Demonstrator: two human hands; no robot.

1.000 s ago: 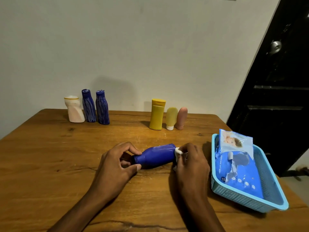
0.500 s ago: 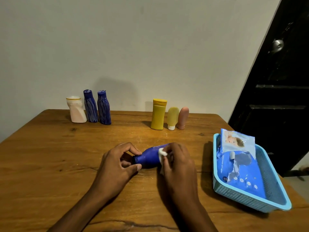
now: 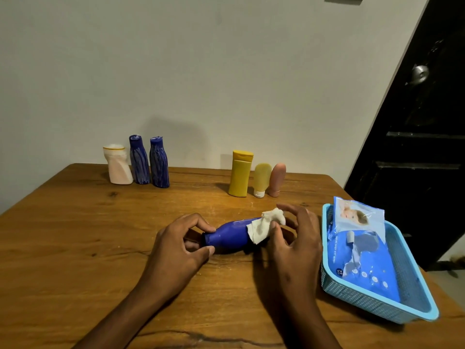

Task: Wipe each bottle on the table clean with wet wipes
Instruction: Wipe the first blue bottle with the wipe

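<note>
Since half a second ago the right hand [image 3: 294, 238] has slid from the middle of the blue bottle [image 3: 227, 235] back to its base end, the crumpled wet wipe [image 3: 264, 225] now bunched in its thumb and fingertips with the other fingers spread. The left hand [image 3: 176, 248] still pinches the bottle's cap end; the bottle lies on its side at table centre. At 3 o'clock, a light-blue basket [image 3: 372, 303] holds a wet-wipes pack [image 3: 359, 248]. Six bottles stand toward 12 o'clock on the wooden table [image 3: 75, 248], against a pale wall; a dark door is at 2 o'clock.

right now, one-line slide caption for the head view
Left hand grips a blue bottle lying on the table while the right hand wipes it with a wet wipe.
</note>
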